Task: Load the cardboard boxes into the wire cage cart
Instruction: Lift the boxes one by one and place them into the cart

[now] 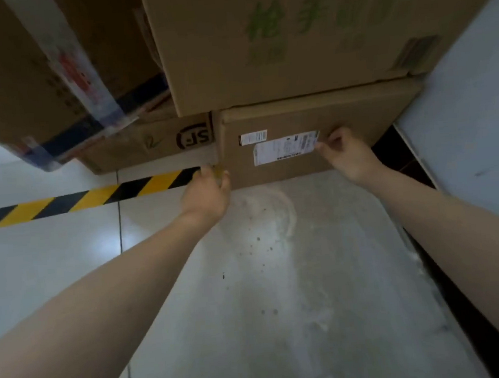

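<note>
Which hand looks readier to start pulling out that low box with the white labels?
Probably the left hand: it curls around the labelled box at its lower left corner. The right hand only rests on the front face beside the shipping label.

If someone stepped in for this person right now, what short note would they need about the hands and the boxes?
Left hand: at the lower left corner of the labelled bottom box, fingers curled at its edge; no firm grip visible.
Right hand: fingers on the box's front face, beside the white shipping label; holding nothing.
Boxes: the labelled box sits on the floor with the large green-lettered box stacked on it. An SF-marked box is on its left, more cartons above that.
Done: nothing visibly loaded; the wire cage cart is out of view.
Left: free the box from the stack, carry it over, repeat.
</note>
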A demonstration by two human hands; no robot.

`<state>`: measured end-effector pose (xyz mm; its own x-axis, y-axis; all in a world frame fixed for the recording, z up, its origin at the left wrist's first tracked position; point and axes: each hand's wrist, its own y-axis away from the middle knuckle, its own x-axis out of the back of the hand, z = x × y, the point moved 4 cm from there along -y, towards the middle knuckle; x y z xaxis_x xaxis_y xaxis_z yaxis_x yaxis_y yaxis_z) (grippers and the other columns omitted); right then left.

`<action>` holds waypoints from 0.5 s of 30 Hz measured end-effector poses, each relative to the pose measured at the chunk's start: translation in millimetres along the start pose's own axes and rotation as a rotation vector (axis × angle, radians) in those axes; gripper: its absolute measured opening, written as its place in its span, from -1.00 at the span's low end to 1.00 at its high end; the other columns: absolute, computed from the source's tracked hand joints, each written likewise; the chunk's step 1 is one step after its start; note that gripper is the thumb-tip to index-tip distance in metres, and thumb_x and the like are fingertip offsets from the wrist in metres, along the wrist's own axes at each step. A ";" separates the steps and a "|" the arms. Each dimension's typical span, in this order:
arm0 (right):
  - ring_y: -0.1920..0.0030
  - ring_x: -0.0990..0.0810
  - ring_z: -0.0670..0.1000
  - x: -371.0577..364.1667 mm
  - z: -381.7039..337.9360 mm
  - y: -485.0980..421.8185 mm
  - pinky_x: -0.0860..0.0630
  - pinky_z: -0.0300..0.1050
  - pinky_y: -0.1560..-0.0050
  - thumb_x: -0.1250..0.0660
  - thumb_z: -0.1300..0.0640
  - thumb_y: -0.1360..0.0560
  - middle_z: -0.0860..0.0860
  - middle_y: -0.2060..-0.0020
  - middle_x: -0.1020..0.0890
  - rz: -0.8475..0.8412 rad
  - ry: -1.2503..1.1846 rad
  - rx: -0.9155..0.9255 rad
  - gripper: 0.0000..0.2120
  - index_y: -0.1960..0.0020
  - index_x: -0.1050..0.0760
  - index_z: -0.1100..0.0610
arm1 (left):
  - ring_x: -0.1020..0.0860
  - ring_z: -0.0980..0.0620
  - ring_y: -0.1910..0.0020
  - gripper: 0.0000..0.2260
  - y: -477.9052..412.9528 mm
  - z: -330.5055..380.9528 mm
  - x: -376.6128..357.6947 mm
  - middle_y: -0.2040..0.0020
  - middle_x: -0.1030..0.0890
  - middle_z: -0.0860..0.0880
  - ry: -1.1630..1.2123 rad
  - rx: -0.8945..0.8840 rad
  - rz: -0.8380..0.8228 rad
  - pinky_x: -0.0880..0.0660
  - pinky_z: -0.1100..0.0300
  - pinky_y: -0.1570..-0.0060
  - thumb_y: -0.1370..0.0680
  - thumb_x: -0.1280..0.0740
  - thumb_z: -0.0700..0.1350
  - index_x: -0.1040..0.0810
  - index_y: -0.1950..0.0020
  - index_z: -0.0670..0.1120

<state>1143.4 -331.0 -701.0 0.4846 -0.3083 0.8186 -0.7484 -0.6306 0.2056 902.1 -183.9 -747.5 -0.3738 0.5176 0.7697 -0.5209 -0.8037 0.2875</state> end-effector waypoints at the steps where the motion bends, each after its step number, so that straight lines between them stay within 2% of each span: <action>1: -0.11 -0.50 0.16 3.4 3.1 0.2 -0.36 -0.14 0.00 -0.28 -0.12 -0.57 0.17 -0.20 -0.45 0.056 -0.025 -0.011 -0.56 -0.22 -0.38 0.22 | -0.53 -0.22 -0.09 -0.56 -0.9 -5.6 4.5 -0.21 -0.50 -0.20 0.033 0.032 0.031 -0.50 -0.04 0.02 -0.65 -0.08 0.13 -0.31 -0.36 -0.17; 3: -0.11 -0.50 0.18 20.7 9.2 0.5 -0.34 -0.15 0.02 -0.29 -0.13 -0.57 0.19 -0.25 -0.41 0.213 -0.106 -0.040 -0.52 -0.24 -0.37 0.25 | -0.55 -0.22 -0.08 -0.48 -3.6 -11.8 13.0 -0.21 -0.53 -0.20 0.093 0.060 0.090 -0.48 0.01 0.10 -0.62 -0.09 0.20 -0.23 -0.43 -0.13; 5: -0.16 -0.48 0.19 47.6 14.4 -1.3 -0.34 -0.13 -0.01 -0.31 -0.10 -0.56 0.20 -0.28 -0.40 0.397 -0.179 -0.069 -0.49 -0.29 -0.34 0.27 | -0.56 -0.23 -0.08 -0.38 -7.4 -7.0 21.8 -0.21 -0.54 -0.23 0.120 0.050 0.132 -0.49 -0.01 0.07 -0.59 -0.08 0.27 -0.17 -0.46 -0.15; 7: -0.30 -0.41 0.21 71.6 19.3 -5.1 -0.30 -0.11 -0.21 -0.32 -0.11 -0.55 0.23 -0.36 -0.35 0.521 -0.210 -0.114 -0.38 -0.41 -0.26 0.29 | -0.55 -0.21 -0.07 -0.34 -7.6 8.1 27.3 -0.19 -0.54 -0.20 0.144 0.040 0.145 -0.52 -0.05 0.02 -0.58 -0.04 0.32 -0.15 -0.45 -0.16; 10: -0.45 -0.25 0.22 79.1 25.7 -7.4 -0.18 -0.08 -0.41 -0.33 -0.17 -0.53 0.24 -0.47 -0.21 0.512 -0.225 -0.152 -0.20 -0.53 -0.09 0.27 | -0.53 -0.18 -0.12 -0.38 1.6 34.5 18.0 -0.24 -0.50 -0.14 0.190 -0.015 0.133 -0.51 -0.02 0.02 -0.58 -0.06 0.31 -0.22 -0.41 -0.14; 12: -0.51 -0.15 0.15 73.7 28.0 -7.1 -0.09 -0.10 -0.47 -0.38 -0.20 -0.48 0.20 -0.52 -0.14 0.484 -0.281 -0.118 -0.09 -0.57 0.00 0.22 | -0.50 -0.18 -0.17 -0.39 8.9 43.2 4.5 -0.29 -0.45 -0.16 0.232 -0.051 0.137 -0.51 -0.05 -0.07 -0.57 -0.12 0.29 -0.24 -0.41 -0.15; 15: -0.54 -0.12 0.10 73.2 30.4 -11.8 -0.06 -0.06 -0.53 -0.43 -0.28 -0.39 0.12 -0.55 -0.10 0.467 -0.364 -0.075 0.05 -0.60 0.07 0.14 | -0.43 -0.19 -0.28 -0.38 9.7 43.2 -2.5 -0.36 -0.37 -0.18 0.273 -0.032 0.172 -0.45 -0.09 -0.21 -0.58 -0.17 0.25 -0.23 -0.45 -0.17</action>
<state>1201.4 -367.8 -659.8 0.2108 -0.7734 0.5979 -0.9432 -0.3217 -0.0836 931.2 -205.6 -722.0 -0.6482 0.4377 0.6231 -0.4545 -0.8789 0.1445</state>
